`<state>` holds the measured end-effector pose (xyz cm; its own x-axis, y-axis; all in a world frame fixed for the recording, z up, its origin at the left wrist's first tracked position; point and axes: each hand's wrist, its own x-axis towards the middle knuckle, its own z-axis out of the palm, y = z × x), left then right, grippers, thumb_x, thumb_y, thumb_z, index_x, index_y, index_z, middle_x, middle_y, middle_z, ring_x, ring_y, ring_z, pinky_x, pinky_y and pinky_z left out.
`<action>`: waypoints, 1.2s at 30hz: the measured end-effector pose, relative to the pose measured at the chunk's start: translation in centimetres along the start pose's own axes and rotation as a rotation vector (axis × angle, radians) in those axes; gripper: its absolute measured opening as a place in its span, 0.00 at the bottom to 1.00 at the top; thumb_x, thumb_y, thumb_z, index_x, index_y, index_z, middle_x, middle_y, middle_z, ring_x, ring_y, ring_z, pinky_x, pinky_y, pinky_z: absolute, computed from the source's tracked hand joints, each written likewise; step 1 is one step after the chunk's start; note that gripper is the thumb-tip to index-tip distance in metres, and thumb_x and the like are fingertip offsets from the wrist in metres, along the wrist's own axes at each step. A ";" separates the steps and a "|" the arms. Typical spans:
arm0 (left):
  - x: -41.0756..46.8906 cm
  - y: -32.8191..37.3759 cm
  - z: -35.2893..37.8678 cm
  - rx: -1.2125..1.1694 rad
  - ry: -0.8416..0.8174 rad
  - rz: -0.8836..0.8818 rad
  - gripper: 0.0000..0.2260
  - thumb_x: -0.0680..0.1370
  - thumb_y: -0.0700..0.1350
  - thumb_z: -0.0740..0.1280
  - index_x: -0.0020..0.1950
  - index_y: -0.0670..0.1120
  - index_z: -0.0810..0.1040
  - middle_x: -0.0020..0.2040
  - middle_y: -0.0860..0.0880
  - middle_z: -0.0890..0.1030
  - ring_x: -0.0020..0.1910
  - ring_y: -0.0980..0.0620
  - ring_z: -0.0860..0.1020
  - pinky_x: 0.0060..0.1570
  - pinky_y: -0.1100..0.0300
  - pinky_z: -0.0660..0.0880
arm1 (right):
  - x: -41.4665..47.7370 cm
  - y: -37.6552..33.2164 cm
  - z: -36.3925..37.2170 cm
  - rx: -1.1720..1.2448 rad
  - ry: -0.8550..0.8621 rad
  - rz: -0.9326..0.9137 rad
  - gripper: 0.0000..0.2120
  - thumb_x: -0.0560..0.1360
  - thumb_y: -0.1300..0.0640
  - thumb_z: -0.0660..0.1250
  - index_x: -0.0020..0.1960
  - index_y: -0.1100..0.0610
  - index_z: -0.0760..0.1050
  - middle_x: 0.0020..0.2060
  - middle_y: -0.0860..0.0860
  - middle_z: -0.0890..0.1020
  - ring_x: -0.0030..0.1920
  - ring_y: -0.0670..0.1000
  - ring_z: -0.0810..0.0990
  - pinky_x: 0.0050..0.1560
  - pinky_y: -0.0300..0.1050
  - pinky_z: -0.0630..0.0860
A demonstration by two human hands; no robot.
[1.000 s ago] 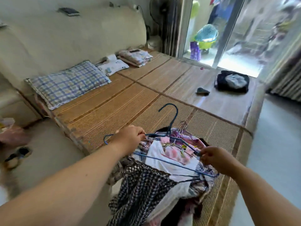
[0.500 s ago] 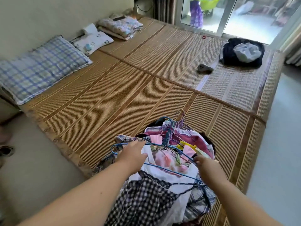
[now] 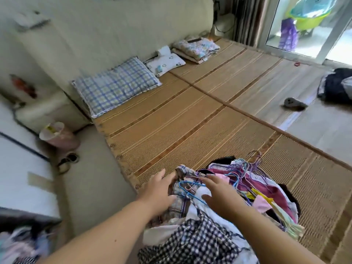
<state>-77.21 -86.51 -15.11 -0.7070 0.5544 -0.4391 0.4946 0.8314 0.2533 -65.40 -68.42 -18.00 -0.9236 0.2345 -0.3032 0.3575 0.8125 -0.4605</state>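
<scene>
Straw-coloured woven bed matting (image 3: 190, 121) is being used as the work surface; a heaped pile of mixed clothes (image 3: 266, 191) on thin blue and purple wire hangers (image 3: 245, 168) is being rested at its near edge. It is being pressed by the left hand (image 3: 160, 193) and right hand (image 3: 222, 197), fingers (image 3: 211, 180) straight and apart, likely to steady it for sorting.

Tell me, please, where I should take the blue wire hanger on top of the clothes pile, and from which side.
Pinch the blue hanger at its bare shoulder bend, which lies exposed between the left hand and the right hand, coming from above on the near side. Its hook end seems to run into the tangle of hooks farther away, so pulling there would likely snag.
</scene>
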 end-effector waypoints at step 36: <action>-59.3 -29.5 -31.7 0.542 1.520 -1.015 0.30 0.71 0.56 0.69 0.72 0.56 0.65 0.77 0.49 0.54 0.76 0.51 0.47 0.74 0.57 0.46 | -14.3 -83.5 -5.8 0.345 -0.024 -1.855 0.28 0.74 0.49 0.68 0.72 0.45 0.64 0.67 0.44 0.69 0.65 0.41 0.67 0.54 0.16 0.54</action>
<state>-65.89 -142.67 30.75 -0.4255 -0.2543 0.8685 -0.4628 0.8859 0.0326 -82.84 -136.50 29.59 -0.1195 -0.7050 0.6990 -0.9449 -0.1354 -0.2982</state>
